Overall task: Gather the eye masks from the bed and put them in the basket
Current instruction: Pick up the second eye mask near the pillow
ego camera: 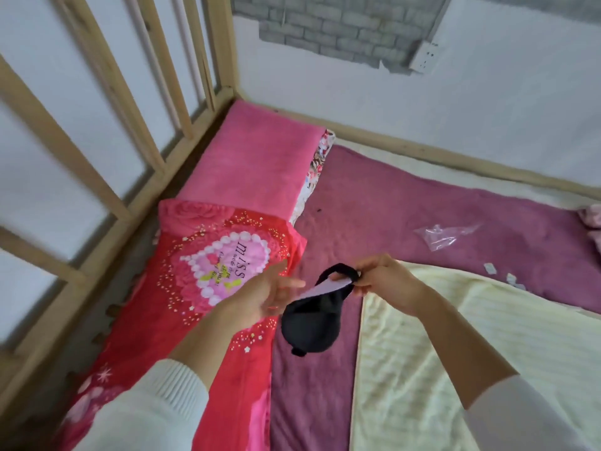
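A black eye mask [310,320] hangs in the air above the purple bed sheet [422,209]. My right hand [383,281] pinches its top end, where the black strap loops and a pale inner face shows. My left hand [263,294] is just left of the mask, fingers spread, palm turned toward it, and it holds nothing. No basket is in view.
A red pillow with a heart print [208,288] and a pink pillow [257,157] lie along the wooden bed rail [97,242] at the left. A pale yellow blanket [471,353] covers the near right. A clear plastic wrapper [445,236] and small white scraps [507,278] lie on the sheet.
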A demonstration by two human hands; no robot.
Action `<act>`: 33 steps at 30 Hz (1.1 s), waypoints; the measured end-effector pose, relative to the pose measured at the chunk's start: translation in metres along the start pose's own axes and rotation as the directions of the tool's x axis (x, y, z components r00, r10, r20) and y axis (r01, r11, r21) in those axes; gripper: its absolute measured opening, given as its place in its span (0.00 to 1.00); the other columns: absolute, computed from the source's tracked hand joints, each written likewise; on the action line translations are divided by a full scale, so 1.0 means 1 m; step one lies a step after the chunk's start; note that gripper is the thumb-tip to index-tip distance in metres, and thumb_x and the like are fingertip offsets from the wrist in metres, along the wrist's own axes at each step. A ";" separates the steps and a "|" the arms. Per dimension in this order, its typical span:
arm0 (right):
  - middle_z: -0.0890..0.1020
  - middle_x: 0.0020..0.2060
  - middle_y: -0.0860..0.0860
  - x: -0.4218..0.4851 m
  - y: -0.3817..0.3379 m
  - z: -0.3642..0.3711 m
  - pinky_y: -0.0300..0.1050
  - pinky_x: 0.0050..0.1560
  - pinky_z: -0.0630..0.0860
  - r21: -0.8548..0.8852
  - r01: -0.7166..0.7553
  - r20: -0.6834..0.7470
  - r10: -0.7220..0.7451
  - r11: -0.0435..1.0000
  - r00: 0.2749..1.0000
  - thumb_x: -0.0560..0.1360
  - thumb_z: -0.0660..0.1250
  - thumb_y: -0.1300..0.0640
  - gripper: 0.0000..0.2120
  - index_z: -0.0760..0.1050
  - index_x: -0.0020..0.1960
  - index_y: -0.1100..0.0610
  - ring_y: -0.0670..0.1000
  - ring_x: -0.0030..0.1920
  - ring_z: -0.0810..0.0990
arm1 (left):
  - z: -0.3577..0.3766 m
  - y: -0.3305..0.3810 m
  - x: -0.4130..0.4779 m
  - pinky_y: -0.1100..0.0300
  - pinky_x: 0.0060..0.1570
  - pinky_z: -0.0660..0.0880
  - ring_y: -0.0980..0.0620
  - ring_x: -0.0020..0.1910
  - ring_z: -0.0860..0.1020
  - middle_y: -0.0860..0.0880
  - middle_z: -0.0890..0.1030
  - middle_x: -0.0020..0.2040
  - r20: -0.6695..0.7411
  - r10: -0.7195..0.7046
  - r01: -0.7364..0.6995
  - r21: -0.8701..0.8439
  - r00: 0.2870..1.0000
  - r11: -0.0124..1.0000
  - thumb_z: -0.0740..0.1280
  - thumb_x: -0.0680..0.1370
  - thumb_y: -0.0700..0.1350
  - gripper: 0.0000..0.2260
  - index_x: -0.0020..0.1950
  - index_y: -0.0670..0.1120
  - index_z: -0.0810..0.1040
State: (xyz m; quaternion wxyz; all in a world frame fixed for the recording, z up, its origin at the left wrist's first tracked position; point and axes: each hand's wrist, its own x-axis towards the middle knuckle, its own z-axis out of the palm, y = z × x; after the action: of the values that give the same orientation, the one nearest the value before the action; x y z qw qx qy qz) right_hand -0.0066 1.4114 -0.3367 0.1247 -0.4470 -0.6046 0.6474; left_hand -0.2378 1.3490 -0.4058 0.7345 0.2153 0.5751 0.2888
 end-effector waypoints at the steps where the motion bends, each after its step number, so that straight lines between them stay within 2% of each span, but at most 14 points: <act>1: 0.77 0.35 0.61 -0.012 -0.009 0.003 0.38 0.32 0.68 -0.022 0.000 0.022 0.001 1.000 1.000 0.70 0.60 0.74 0.21 0.85 0.45 0.54 0.49 0.30 0.71 | 0.001 -0.001 -0.017 0.61 0.35 0.71 0.55 0.31 0.75 0.50 0.82 0.35 0.152 -0.015 0.016 0.000 0.988 1.000 0.59 0.76 0.64 0.28 0.62 0.44 0.80; 3: 0.75 0.38 0.62 -0.031 -0.026 0.011 0.37 0.31 0.67 -0.038 -0.015 0.041 0.017 0.999 0.999 0.69 0.63 0.72 0.18 0.85 0.46 0.55 0.50 0.31 0.68 | 0.008 -0.004 -0.044 0.58 0.44 0.75 0.54 0.40 0.78 0.49 0.83 0.46 0.298 0.014 -0.027 0.037 0.954 0.999 0.62 0.75 0.62 0.24 0.63 0.48 0.80; 6: 0.74 0.40 0.59 -0.059 -0.048 0.025 0.39 0.33 0.64 -0.039 -0.050 0.093 0.053 0.998 0.994 0.66 0.63 0.69 0.16 0.85 0.48 0.58 0.56 0.36 0.63 | 0.028 -0.008 -0.070 0.43 0.71 0.63 0.51 0.71 0.68 0.52 0.72 0.70 0.184 0.170 -0.198 0.147 0.968 0.969 0.66 0.73 0.49 0.21 0.66 0.60 0.74; 8: 0.72 0.38 0.57 -0.076 -0.061 0.033 0.42 0.33 0.61 -0.023 -0.052 0.154 0.055 0.998 0.987 0.67 0.61 0.71 0.16 0.82 0.49 0.64 0.54 0.35 0.62 | 0.039 -0.010 -0.085 0.44 0.73 0.61 0.54 0.74 0.63 0.56 0.68 0.74 0.266 0.267 -0.329 0.222 0.926 0.918 0.65 0.74 0.47 0.25 0.70 0.63 0.68; 11: 0.76 0.44 0.57 -0.098 -0.075 0.042 0.44 0.35 0.60 0.000 -0.035 0.180 0.035 0.999 0.983 0.69 0.60 0.72 0.21 0.78 0.59 0.62 0.55 0.39 0.66 | 0.050 -0.009 -0.115 0.61 0.58 0.76 0.60 0.63 0.75 0.63 0.79 0.62 0.360 0.354 -0.443 0.203 0.863 0.873 0.67 0.74 0.58 0.15 0.60 0.66 0.76; 14: 0.79 0.53 0.53 -0.115 -0.076 0.044 0.42 0.34 0.64 0.026 -0.030 0.136 0.027 0.999 0.990 0.71 0.61 0.72 0.32 0.67 0.72 0.52 0.57 0.41 0.65 | 0.061 -0.008 -0.133 0.54 0.52 0.79 0.48 0.56 0.81 0.53 0.84 0.53 0.001 0.452 -0.433 0.287 0.892 0.855 0.64 0.74 0.55 0.09 0.50 0.58 0.83; 16: 0.81 0.40 0.51 -0.126 -0.069 0.048 0.41 0.33 0.68 -0.015 0.000 0.088 0.001 1.000 0.996 0.73 0.62 0.73 0.34 0.64 0.73 0.47 0.54 0.34 0.69 | 0.063 -0.015 -0.141 0.51 0.54 0.78 0.47 0.54 0.82 0.47 0.85 0.54 -0.063 0.407 -0.398 0.117 0.911 0.910 0.63 0.76 0.56 0.14 0.48 0.52 0.85; 18: 0.78 0.27 0.51 -0.136 -0.059 0.054 0.40 0.32 0.72 -0.128 0.038 0.017 -0.036 0.991 0.999 0.72 0.64 0.73 0.37 0.62 0.73 0.44 0.51 0.29 0.73 | 0.061 -0.027 -0.158 0.58 0.50 0.79 0.53 0.52 0.84 0.52 0.87 0.51 0.034 0.361 -0.362 0.012 0.932 0.932 0.64 0.73 0.62 0.16 0.48 0.54 0.86; 21: 0.79 0.23 0.51 -0.150 -0.043 0.065 0.40 0.31 0.75 -0.240 0.111 -0.045 -0.125 0.964 0.991 0.71 0.66 0.72 0.43 0.53 0.76 0.44 0.50 0.26 0.78 | 0.064 -0.048 -0.185 0.57 0.49 0.78 0.58 0.42 0.84 0.56 0.86 0.41 -0.037 0.477 -0.426 0.393 0.878 0.815 0.70 0.69 0.58 0.10 0.42 0.54 0.84; 22: 0.80 0.24 0.52 -0.156 -0.037 0.069 0.42 0.33 0.77 -0.259 0.142 -0.055 -0.162 0.955 0.985 0.71 0.66 0.72 0.45 0.49 0.76 0.43 0.51 0.27 0.79 | 0.068 -0.054 -0.189 0.58 0.40 0.76 0.60 0.33 0.80 0.57 0.82 0.31 -0.073 0.540 -0.418 0.549 0.839 0.724 0.69 0.70 0.53 0.08 0.34 0.51 0.81; 24: 0.80 0.27 0.54 -0.168 -0.019 0.076 0.48 0.39 0.80 -0.339 0.196 -0.076 -0.234 0.920 0.969 0.70 0.67 0.70 0.49 0.42 0.75 0.38 0.53 0.29 0.81 | 0.082 -0.065 -0.201 0.59 0.29 0.61 0.58 0.22 0.65 0.54 0.65 0.21 -0.083 0.653 -0.394 0.738 0.753 0.547 0.68 0.73 0.46 0.19 0.24 0.49 0.66; 26: 0.80 0.30 0.55 -0.181 0.003 0.083 0.51 0.44 0.80 -0.437 0.187 -0.115 -0.261 0.880 0.958 0.69 0.69 0.65 0.51 0.37 0.74 0.38 0.54 0.31 0.82 | 0.098 -0.078 -0.216 0.59 0.28 0.57 0.55 0.22 0.61 0.52 0.60 0.22 -0.111 0.734 -0.364 0.812 0.669 0.455 0.67 0.74 0.42 0.23 0.24 0.48 0.60; 29: 0.80 0.39 0.55 -0.206 0.031 0.090 0.53 0.46 0.78 -0.592 0.095 -0.159 -0.232 0.800 0.960 0.70 0.70 0.56 0.49 0.37 0.76 0.44 0.58 0.41 0.82 | 0.117 -0.104 -0.236 0.52 0.30 0.65 0.47 0.26 0.71 0.46 0.71 0.25 -0.167 0.763 -0.276 0.867 0.625 0.416 0.65 0.77 0.42 0.17 0.28 0.45 0.69; 33: 0.66 0.64 0.56 -0.239 0.054 0.095 0.55 0.59 0.73 -0.810 0.117 -0.138 -0.380 0.575 0.915 0.70 0.68 0.56 0.38 0.53 0.75 0.54 0.60 0.63 0.71 | 0.142 -0.135 -0.260 0.49 0.39 0.74 0.48 0.35 0.74 0.45 0.78 0.39 -0.231 0.741 -0.267 0.832 0.630 0.486 0.62 0.78 0.39 0.10 0.50 0.45 0.84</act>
State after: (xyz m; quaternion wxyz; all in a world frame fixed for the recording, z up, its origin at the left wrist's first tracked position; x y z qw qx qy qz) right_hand 0.0805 1.1669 -0.2951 0.0954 -0.4569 -0.8575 0.2162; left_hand -0.1209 1.0764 -0.2709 0.2479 0.5614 0.7319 0.2962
